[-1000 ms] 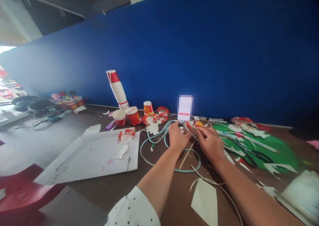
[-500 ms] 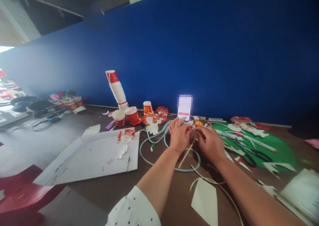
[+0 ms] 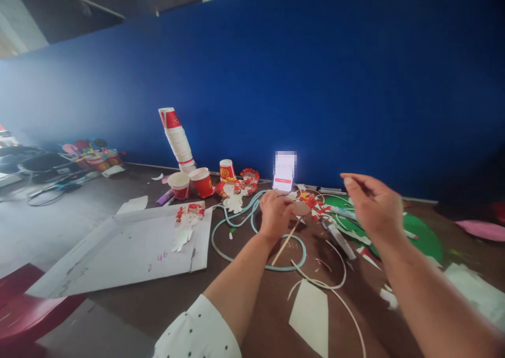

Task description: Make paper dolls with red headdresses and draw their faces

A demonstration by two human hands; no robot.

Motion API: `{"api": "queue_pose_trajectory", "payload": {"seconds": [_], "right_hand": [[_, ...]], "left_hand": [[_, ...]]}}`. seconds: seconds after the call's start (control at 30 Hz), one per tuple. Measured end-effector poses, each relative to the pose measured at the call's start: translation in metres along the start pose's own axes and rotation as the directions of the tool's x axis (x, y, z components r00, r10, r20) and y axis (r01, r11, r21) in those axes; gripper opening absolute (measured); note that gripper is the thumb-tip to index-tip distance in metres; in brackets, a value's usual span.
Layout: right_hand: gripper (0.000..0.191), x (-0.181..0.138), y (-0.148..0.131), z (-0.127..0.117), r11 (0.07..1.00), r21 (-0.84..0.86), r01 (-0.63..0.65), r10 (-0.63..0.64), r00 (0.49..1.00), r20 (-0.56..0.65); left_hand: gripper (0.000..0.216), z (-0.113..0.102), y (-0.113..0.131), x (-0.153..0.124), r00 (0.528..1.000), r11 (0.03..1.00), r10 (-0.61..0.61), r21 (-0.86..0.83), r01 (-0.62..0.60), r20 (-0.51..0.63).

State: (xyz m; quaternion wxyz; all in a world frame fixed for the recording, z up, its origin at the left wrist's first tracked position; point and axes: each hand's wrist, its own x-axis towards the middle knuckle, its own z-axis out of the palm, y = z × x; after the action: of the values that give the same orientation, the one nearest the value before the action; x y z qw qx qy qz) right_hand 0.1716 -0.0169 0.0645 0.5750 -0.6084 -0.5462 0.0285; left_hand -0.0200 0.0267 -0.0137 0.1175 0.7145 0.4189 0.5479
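My left hand [image 3: 275, 214] rests on the brown table [image 3: 244, 305], fingers curled down onto a red and white paper craft piece [image 3: 311, 204] fixed to a thin wooden stick [image 3: 286, 237]. My right hand [image 3: 371, 202] is raised above the green mat [image 3: 422, 237], fingers loosely bent and apart, with nothing visible in them. A pale blue cord [image 3: 236, 226] loops around my left hand.
A leaning stack of paper cups [image 3: 176, 137], loose red cups [image 3: 202, 181], finished paper figures [image 3: 232, 192] and a phone [image 3: 284, 171] stand along the blue wall. A white cardboard sheet [image 3: 130, 252] lies left, a cut paper piece [image 3: 310, 316] near me, a red chair [image 3: 23, 316] at bottom left.
My right hand has let go of the craft piece and lifted up to the right. My left hand stays on the piece. The view has shifted slightly.
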Motion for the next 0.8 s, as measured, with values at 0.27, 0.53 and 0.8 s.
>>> {"api": "queue_pose_trajectory", "payload": {"seconds": [0.27,0.53,0.8], "right_hand": [[0.039,0.004,0.049,-0.036,0.793,-0.594,0.139,0.299,0.76,0.577],[0.04,-0.027,0.069,-0.024,0.784,-0.61,0.11,0.429,0.614,0.662],[0.026,-0.022,0.039,-0.036,0.837,-0.539,-0.099,0.417,0.754,0.508]], "left_hand": [[0.008,0.003,-0.003,-0.001,0.998,0.999,0.05,0.018,-0.05,-0.037],[0.007,0.005,-0.002,0.0,0.999,0.999,0.04,0.002,-0.04,0.013],[0.008,0.004,0.001,0.003,0.996,0.991,-0.039,-0.123,0.049,0.083]]}}
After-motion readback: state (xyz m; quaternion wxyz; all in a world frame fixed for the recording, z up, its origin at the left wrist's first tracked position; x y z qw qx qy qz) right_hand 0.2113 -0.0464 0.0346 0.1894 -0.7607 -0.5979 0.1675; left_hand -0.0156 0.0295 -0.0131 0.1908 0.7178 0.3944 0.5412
